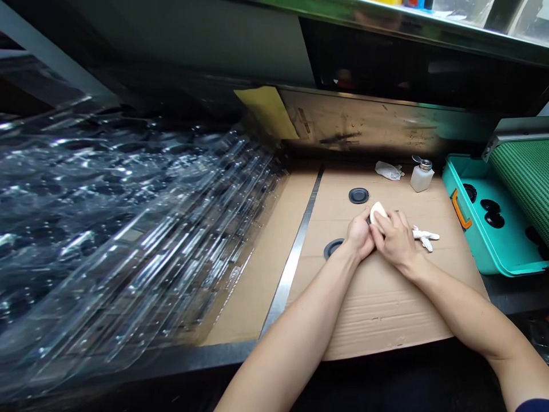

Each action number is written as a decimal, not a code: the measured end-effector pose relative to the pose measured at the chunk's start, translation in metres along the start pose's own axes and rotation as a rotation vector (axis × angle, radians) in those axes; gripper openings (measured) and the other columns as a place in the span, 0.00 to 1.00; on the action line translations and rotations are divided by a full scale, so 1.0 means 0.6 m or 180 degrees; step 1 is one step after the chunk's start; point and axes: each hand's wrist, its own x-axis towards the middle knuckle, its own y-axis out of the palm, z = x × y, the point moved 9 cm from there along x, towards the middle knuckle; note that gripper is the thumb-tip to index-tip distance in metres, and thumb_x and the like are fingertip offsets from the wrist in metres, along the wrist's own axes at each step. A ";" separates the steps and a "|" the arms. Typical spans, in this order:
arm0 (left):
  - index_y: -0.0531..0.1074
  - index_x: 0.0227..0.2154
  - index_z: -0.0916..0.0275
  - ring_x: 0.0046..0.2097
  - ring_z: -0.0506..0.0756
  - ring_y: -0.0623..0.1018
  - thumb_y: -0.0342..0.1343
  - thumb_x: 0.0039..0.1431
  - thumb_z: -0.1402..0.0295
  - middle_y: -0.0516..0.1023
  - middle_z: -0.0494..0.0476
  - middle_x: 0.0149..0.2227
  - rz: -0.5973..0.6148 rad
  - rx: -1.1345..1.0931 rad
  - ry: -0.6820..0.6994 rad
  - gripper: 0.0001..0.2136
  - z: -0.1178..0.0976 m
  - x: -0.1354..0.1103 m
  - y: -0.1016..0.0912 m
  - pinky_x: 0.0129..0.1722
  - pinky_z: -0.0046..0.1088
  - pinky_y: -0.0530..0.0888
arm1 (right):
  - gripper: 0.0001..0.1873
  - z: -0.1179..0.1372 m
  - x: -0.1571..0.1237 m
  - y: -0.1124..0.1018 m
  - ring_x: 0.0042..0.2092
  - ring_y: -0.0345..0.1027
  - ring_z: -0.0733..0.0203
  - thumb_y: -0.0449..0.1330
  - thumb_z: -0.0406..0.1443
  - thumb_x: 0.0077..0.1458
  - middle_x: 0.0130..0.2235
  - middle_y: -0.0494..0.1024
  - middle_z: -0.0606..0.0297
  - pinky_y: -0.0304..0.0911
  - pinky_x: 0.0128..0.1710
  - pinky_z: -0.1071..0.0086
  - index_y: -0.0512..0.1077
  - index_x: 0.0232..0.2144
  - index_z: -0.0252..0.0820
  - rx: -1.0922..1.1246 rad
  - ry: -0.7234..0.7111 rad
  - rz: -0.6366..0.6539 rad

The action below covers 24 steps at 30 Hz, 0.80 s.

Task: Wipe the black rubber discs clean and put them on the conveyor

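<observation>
My left hand [359, 236] and my right hand [394, 237] are pressed together over the cardboard sheet [377, 303]. Both are closed around a small dark round part [369, 220], mostly hidden by the fingers. My right fingers press a cream-white pad [378, 212] onto it. A black round disc [358, 195] lies just beyond the hands. Another black disc [333, 248] lies by my left wrist, partly hidden.
Stacked clear plastic trays [120, 229] fill the left. A metal strip [295, 252] runs between cardboard sheets. A white pump bottle [421, 174] and crumpled wipe [389, 170] sit at the back, a white cloth scrap [425, 237] by my right hand. A teal bin [493, 229] holds black discs.
</observation>
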 end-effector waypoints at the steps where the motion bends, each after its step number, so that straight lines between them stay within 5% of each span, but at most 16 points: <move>1: 0.77 0.46 0.70 0.50 0.61 0.82 0.43 0.73 0.63 0.83 0.68 0.42 0.0019 0.0000 -0.0075 0.19 0.003 -0.001 0.002 0.56 0.38 0.77 | 0.21 0.003 -0.001 0.000 0.54 0.62 0.48 0.55 0.42 0.68 0.57 0.73 0.53 0.64 0.54 0.59 0.74 0.59 0.44 0.0038 -0.0089 0.0027; 6: 0.76 0.46 0.70 0.49 0.59 0.82 0.41 0.73 0.65 0.83 0.67 0.42 0.0006 -0.0103 0.0106 0.19 -0.009 -0.002 0.005 0.57 0.36 0.76 | 0.21 -0.017 0.000 -0.010 0.52 0.64 0.47 0.57 0.43 0.67 0.55 0.75 0.53 0.65 0.52 0.57 0.75 0.58 0.45 0.0003 0.0159 -0.0096; 11: 0.76 0.38 0.69 0.49 0.59 0.82 0.42 0.73 0.64 0.83 0.67 0.41 0.0058 -0.0031 -0.0029 0.19 -0.001 -0.003 0.005 0.56 0.36 0.76 | 0.20 -0.003 0.000 -0.008 0.52 0.64 0.48 0.56 0.43 0.67 0.56 0.74 0.55 0.64 0.52 0.58 0.75 0.58 0.47 0.0020 -0.0191 0.0097; 16: 0.76 0.38 0.67 0.47 0.59 0.82 0.41 0.74 0.64 0.83 0.64 0.38 0.0000 0.0073 0.0015 0.20 -0.001 -0.003 0.002 0.55 0.39 0.77 | 0.21 -0.039 0.009 -0.020 0.52 0.63 0.46 0.57 0.43 0.66 0.55 0.75 0.52 0.64 0.52 0.56 0.75 0.57 0.43 -0.0070 0.0237 -0.0152; 21: 0.77 0.39 0.68 0.49 0.59 0.82 0.42 0.74 0.64 0.83 0.66 0.40 0.0118 -0.0049 0.0026 0.19 -0.003 -0.001 0.007 0.57 0.37 0.76 | 0.20 -0.013 0.008 -0.011 0.53 0.64 0.48 0.56 0.43 0.67 0.57 0.74 0.55 0.64 0.53 0.58 0.75 0.57 0.47 0.0035 -0.0174 0.0099; 24: 0.77 0.38 0.66 0.48 0.58 0.82 0.43 0.74 0.64 0.83 0.63 0.38 0.0065 -0.0019 0.0033 0.18 -0.004 -0.002 0.004 0.56 0.38 0.77 | 0.21 -0.032 0.011 -0.014 0.53 0.63 0.45 0.55 0.43 0.67 0.55 0.75 0.52 0.64 0.52 0.56 0.75 0.58 0.45 -0.0076 0.0217 0.0016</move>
